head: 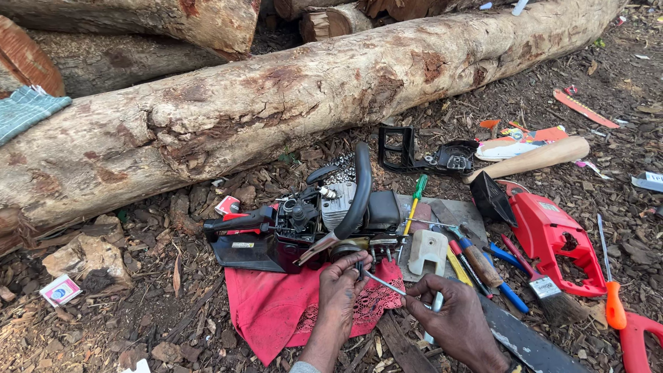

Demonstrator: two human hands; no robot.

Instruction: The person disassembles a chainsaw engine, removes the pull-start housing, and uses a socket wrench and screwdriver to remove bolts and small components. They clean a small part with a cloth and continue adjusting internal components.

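Bark-strewn ground, hands on chainsaw

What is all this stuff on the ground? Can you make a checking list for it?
Surface: bare ground strewn with wood chips; a red cloth spread on it.
Job's things: stripped chainsaw body on the cloth; thin metal tool at its underside.
Clutter: red cover, paintbrush, green screwdriver, wooden handle, black frame, guide bar.
Grippers: left hand touches the saw; right hand holds the tool.
Cables: nothing seen.
Surroundings: big log, more logs behind.
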